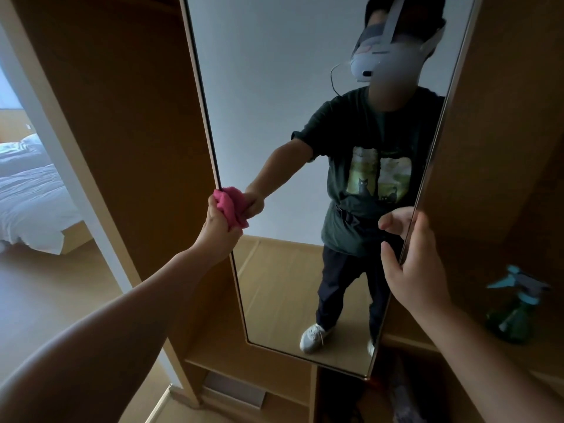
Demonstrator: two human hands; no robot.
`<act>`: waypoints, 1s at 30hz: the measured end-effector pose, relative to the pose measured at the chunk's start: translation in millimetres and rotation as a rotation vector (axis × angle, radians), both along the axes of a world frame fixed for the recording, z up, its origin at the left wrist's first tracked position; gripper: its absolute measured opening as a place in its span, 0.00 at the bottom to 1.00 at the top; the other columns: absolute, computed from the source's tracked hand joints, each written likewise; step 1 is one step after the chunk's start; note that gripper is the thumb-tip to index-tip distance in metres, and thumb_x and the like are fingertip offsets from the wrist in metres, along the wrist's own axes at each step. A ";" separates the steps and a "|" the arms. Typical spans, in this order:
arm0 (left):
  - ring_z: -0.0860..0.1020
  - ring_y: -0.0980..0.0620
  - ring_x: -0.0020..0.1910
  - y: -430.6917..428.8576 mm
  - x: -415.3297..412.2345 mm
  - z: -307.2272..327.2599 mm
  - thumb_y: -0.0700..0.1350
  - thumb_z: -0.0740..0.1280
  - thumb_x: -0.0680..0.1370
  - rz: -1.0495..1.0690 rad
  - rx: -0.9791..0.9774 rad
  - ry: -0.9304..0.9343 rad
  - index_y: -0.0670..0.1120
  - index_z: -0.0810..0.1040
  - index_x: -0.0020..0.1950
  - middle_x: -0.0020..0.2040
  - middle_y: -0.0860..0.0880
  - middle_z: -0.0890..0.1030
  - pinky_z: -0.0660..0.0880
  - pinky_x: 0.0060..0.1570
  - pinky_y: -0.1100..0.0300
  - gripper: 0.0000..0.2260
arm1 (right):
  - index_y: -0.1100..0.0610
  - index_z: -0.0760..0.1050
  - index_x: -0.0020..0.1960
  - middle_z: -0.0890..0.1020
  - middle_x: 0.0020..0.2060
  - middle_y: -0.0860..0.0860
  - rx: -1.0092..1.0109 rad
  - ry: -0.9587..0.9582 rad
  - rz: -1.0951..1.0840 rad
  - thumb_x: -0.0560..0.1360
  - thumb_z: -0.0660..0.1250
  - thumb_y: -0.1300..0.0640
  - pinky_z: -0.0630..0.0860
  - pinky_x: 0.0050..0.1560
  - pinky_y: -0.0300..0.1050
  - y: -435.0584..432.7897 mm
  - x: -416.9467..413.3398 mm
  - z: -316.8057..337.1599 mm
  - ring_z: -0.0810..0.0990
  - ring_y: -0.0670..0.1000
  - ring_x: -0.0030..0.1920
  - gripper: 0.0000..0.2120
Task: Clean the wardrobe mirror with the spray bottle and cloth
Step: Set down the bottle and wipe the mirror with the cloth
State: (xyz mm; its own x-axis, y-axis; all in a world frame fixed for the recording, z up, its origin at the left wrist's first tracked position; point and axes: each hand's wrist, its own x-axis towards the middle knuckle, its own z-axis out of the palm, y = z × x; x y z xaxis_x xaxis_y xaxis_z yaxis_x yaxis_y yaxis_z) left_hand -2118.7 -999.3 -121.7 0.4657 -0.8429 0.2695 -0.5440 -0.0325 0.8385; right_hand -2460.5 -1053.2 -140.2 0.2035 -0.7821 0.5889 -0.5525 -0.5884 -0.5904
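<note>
Two hands are seen at opposite edges of the tall mirror [274, 117], which is set in a thin frame on a brown wardrobe [122, 117]. The left hand [218, 222] is stretched out to the mirror's left edge, about halfway up. A bunched pink cloth [232, 206] is clamped in its curled fingers and pressed against the glass right beside the frame. The right hand [418, 267] is closed on the mirror's right edge, a little lower and nearer. The thumb is laid on the front of the glass and the fingers are wrapped round behind the edge, their ends being mirrored in the glass just above.

The spray bottle [509, 309], with a green body and a pale blue trigger head, is stood upright on a shelf [412, 340] inside the wardrobe, to the right of the mirror. It is held by neither hand and is blurred, so its finer details cannot be made out.

A reflection [366, 178] of the person is shown in the glass: a dark green printed T-shirt, dark trousers, white shoes and a pale headset [387, 56] are visible.

At the far left, through an opening beside the wardrobe, a bed [27, 190] with white bedding is seen on a light wooden floor [45, 300].
</note>
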 end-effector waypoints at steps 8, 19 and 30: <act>0.78 0.41 0.54 1.1 -2.1 -15.7 0.29 0.64 0.73 0.006 0.018 -0.017 0.49 0.49 0.76 0.58 0.38 0.74 0.79 0.49 0.46 0.38 | 0.68 0.60 0.71 0.70 0.67 0.62 0.053 0.024 -0.003 0.76 0.64 0.58 0.68 0.68 0.54 4.1 -1.6 -22.6 0.69 0.58 0.69 0.28; 0.78 0.44 0.54 3.9 -0.6 -49.8 0.30 0.63 0.72 0.009 0.083 -0.030 0.51 0.51 0.74 0.57 0.40 0.75 0.80 0.48 0.48 0.37 | 0.66 0.63 0.69 0.73 0.61 0.59 0.090 0.086 -0.031 0.76 0.66 0.59 0.71 0.65 0.54 8.2 -7.4 -64.7 0.73 0.57 0.64 0.25; 0.79 0.45 0.55 9.1 -1.0 -97.6 0.27 0.62 0.73 -0.026 0.180 0.133 0.52 0.52 0.74 0.54 0.45 0.78 0.80 0.50 0.44 0.37 | 0.67 0.61 0.72 0.74 0.61 0.64 0.107 0.131 -0.128 0.75 0.69 0.58 0.72 0.56 0.47 11.2 -9.6 -108.6 0.75 0.61 0.60 0.31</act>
